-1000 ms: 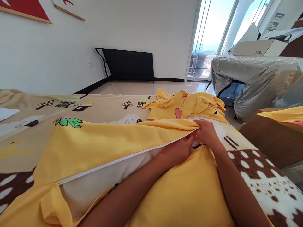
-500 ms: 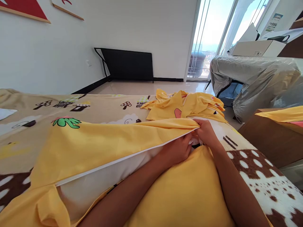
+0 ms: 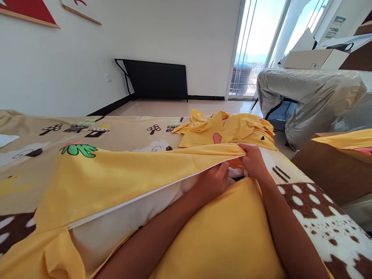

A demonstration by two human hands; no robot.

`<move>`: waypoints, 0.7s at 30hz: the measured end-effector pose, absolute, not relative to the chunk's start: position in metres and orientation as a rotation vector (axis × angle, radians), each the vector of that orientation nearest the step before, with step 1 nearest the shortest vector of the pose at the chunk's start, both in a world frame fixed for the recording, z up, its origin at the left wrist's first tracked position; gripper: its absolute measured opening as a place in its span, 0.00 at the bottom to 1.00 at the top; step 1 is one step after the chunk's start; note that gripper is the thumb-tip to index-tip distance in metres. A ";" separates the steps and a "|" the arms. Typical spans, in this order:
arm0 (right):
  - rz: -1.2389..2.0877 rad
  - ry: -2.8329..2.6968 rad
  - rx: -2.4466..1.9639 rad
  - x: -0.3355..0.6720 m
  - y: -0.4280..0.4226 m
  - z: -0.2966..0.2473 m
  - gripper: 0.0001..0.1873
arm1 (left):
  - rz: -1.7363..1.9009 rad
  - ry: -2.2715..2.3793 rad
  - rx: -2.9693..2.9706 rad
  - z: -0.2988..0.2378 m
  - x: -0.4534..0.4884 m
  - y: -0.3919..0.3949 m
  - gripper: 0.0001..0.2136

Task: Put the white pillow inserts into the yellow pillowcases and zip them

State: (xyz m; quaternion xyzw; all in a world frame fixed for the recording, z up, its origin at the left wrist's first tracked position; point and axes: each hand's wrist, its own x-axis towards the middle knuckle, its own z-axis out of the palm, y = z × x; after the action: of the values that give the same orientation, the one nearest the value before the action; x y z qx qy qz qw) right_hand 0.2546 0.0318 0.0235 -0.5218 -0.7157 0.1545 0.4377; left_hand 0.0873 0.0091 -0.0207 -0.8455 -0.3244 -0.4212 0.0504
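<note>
A white pillow (image 3: 122,221) lies on the bed inside a yellow pillowcase (image 3: 130,174) whose zippered edge gapes open along its length. At the far corner of that opening my left hand (image 3: 213,180) rests on the pillow with its fingers pinched at the end of the zipper. My right hand (image 3: 254,161) is closed on the yellow cloth at the same corner, touching the left hand. Both forearms lie across the lower yellow flap (image 3: 226,240).
A second crumpled yellow cloth (image 3: 226,130) lies beyond my hands on the patterned bedsheet (image 3: 95,131). Right of the bed stand a brown box (image 3: 337,166) and furniture under grey plastic (image 3: 314,93). A black panel (image 3: 157,79) leans on the far wall.
Both hands have shifted slightly up and away at the corner of the pillowcase. The grip looks the same.
</note>
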 end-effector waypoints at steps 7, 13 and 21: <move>0.387 -1.787 -1.297 0.255 0.031 0.025 0.06 | -1.296 -0.941 -2.676 -0.015 0.083 0.008 0.11; 0.471 -1.794 -1.268 0.253 0.030 0.025 0.08 | -1.547 -1.022 -2.733 -0.022 0.082 0.013 0.15; 0.928 -1.733 -1.117 0.245 0.024 0.028 0.05 | -1.747 -1.072 -2.780 -0.029 0.084 0.020 0.15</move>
State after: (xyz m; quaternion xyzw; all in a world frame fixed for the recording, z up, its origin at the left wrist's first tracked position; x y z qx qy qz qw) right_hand 0.2447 0.0239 0.0278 -0.4470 -0.6932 0.3713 0.4263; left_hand 0.0836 0.0197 -0.0290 -0.7950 -0.3067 -0.4997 -0.1555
